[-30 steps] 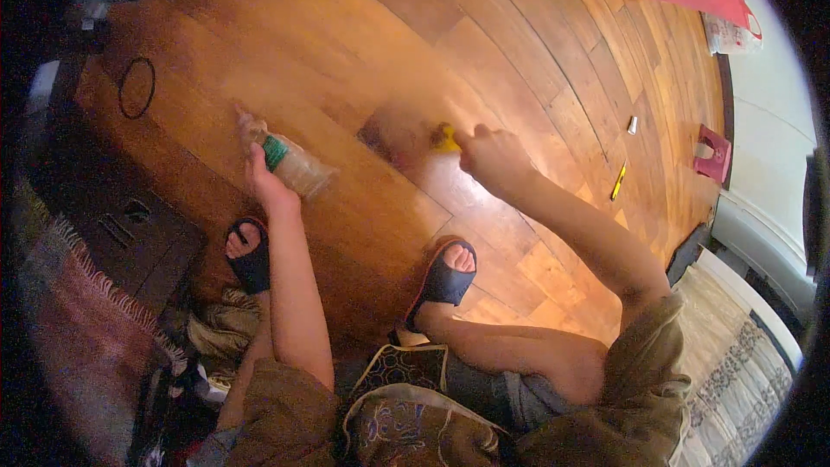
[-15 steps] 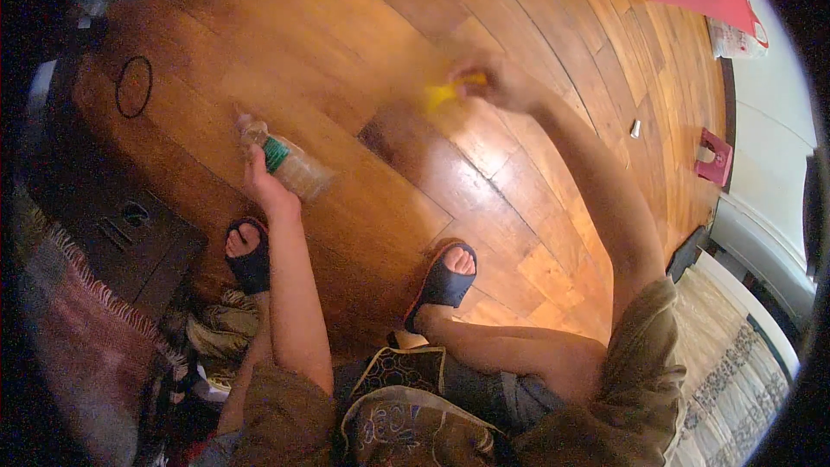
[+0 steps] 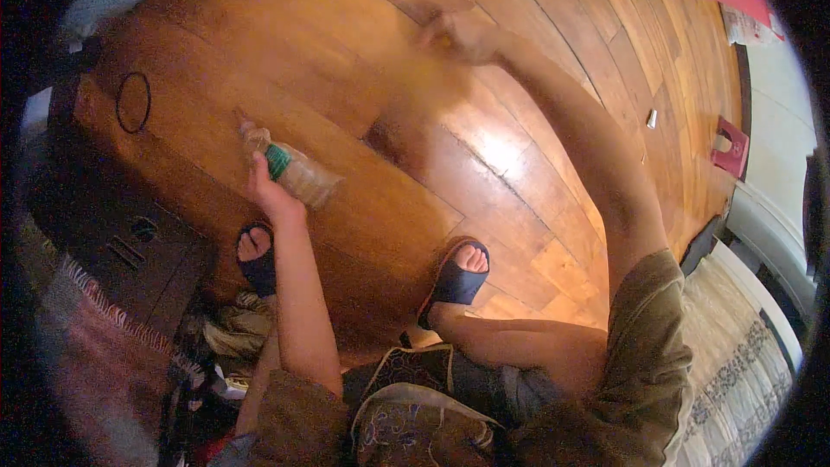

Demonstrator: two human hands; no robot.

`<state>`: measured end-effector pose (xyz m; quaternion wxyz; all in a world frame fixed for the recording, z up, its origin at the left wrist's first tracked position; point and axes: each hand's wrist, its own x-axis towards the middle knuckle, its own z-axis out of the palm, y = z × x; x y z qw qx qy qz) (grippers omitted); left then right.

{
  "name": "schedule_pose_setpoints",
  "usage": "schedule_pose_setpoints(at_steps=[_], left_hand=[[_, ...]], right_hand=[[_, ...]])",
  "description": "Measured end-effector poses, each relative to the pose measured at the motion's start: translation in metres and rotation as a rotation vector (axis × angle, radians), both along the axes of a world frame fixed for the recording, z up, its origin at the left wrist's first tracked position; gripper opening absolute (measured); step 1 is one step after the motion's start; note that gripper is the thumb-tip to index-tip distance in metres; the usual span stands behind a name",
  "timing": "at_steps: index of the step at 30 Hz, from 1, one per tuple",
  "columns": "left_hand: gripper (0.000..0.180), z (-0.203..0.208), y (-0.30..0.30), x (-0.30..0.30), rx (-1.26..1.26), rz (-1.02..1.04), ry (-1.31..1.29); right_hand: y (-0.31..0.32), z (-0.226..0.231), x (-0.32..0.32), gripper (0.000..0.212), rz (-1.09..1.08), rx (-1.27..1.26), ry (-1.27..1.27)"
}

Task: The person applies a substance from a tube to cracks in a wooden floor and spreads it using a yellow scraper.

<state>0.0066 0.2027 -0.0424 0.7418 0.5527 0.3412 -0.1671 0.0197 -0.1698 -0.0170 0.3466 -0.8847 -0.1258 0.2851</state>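
With our left hand (image 3: 275, 197) curled round the clear bottle (image 3: 307, 182) over the wooden floor (image 3: 259, 52) and our right hand (image 3: 462, 38) too blurred to tell its opening or hold, a slackening grip could let the bottle slip.

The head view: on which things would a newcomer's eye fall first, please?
Probably on the clear bottle with its green label, held in the left hand, left of centre. Then on the blurred right hand, stretched out toward the upper middle, and below it the white glare on the wooden floor.
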Motion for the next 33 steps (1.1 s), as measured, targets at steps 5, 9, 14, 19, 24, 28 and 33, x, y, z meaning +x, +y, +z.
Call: schedule_pose_setpoints(at_steps=[5,9,14,19,24,28,33], left_hand=[[0.067,0.017,-0.012,-0.001,0.078,0.055,0.046],[0.068,0.017,-0.006,0.000,0.076,0.067,0.070],[0.064,0.006,-0.001,0.001,0.000,0.026,0.055],[0.060,0.002,0.002,0.000,0.035,0.074,0.114],[0.058,0.005,-0.003,0.002,0.088,0.061,0.094],[0.056,0.007,0.001,0.000,-0.001,0.060,0.079],[0.055,0.012,-0.007,0.002,0.012,0.032,0.065]], right_hand=[[0.014,0.033,0.001,0.027,-0.072,0.008,0.026],[0.039,0.053,0.008,0.028,0.004,-0.414,0.143],[0.009,0.025,-0.008,0.026,-0.049,-0.251,-0.144],[0.034,0.053,0.000,0.025,-0.058,-0.257,-0.179],[0.033,0.059,-0.007,0.023,-0.115,-0.488,0.023],[0.053,0.066,-0.014,0.020,-0.101,-0.428,-0.127],[0.053,0.071,-0.015,0.019,-0.135,-0.530,-0.080]])
